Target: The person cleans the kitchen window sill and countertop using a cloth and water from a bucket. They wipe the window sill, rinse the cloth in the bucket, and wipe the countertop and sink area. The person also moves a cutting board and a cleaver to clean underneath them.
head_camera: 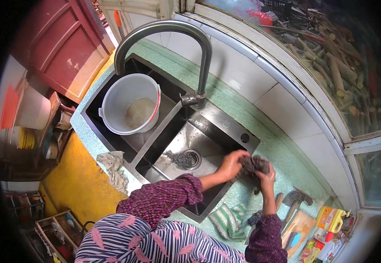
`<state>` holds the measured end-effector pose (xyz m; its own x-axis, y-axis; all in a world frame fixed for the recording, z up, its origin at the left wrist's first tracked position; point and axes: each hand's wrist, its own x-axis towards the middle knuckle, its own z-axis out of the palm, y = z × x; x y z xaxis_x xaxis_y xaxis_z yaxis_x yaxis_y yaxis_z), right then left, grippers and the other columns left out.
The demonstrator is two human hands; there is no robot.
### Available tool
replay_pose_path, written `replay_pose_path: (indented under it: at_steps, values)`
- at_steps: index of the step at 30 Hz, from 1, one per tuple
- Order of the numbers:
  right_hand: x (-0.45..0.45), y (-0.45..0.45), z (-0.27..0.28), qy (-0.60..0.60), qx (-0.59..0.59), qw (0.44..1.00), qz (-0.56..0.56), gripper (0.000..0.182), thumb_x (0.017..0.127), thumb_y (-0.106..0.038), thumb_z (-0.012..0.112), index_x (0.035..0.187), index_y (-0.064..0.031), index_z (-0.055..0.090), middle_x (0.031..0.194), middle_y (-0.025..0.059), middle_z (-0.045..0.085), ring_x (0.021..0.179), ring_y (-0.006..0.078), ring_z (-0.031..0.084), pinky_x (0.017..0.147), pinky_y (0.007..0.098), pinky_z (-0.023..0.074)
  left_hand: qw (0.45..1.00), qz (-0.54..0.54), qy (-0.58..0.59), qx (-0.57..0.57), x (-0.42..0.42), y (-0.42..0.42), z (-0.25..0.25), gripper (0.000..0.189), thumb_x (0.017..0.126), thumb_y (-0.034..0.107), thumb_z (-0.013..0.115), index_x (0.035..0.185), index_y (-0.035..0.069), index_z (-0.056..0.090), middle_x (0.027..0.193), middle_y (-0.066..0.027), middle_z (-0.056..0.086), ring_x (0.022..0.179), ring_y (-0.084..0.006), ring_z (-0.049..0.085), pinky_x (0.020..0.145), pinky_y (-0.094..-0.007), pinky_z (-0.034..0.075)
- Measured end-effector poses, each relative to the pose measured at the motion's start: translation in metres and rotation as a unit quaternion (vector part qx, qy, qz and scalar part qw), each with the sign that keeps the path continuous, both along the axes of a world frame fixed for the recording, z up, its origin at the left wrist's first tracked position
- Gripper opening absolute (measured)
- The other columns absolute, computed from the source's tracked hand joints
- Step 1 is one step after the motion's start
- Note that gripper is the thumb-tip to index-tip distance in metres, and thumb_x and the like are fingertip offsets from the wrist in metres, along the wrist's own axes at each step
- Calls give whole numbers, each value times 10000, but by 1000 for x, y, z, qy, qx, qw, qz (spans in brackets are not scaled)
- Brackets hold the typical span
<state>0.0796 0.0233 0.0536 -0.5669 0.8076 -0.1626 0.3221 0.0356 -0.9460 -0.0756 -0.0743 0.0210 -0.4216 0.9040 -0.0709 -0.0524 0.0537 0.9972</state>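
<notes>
A wet dark grey-brown cloth (251, 169) is bunched between my two hands over the right rim of the sink. My left hand (232, 166) grips its left part, and my right hand (266, 174) grips its right part. Below and left of them, a steel sink basin (210, 144) has dark, stringy debris (180, 160) beside its drain (193, 159). In the other basin stands a white bucket (111, 98) with a little cloudy liquid at its bottom. A curved steel faucet (207, 56) arches over the sink. Green-and-white striped cloth (228, 220) lies on the counter near my right sleeve.
A pale crumpled rag (114, 167) lies at the sink's left edge. To the right are a cleaver (297, 199), a wooden cutting board (299, 227), a yellow jug (330, 219) and several packages. A tiled wall and window (285, 42) run behind the counter (285, 161).
</notes>
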Motion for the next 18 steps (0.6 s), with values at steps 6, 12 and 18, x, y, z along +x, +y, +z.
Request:
replay_pose_path:
  at_steps: [6,12,18]
  values:
    - [-195,31,18,63,184,977,91,555,675,-57,660,1211,-102,526,1089,163,609,1022,261,602,884,328,451,948,260,173,55,-111,16,5,583,753,-24,534,1310,-5,364,1280,-215,436,1189,-347,428,1030,-385,335]
    - [-224,32,-41,-67,371,921,100,603,676,-169,676,1239,-58,489,1174,164,567,1030,357,564,876,381,456,934,140,291,-155,-98,20,-29,698,693,-43,531,1336,-76,263,1382,-298,260,1247,-462,286,1067,-460,262]
    - [-135,16,-23,-14,37,999,-2,464,655,-59,669,1107,-14,576,1017,142,633,950,272,614,848,338,474,997,-52,42,-24,-86,-40,-19,519,841,149,596,1310,36,406,1213,-149,487,1043,-235,533,828,-340,468]
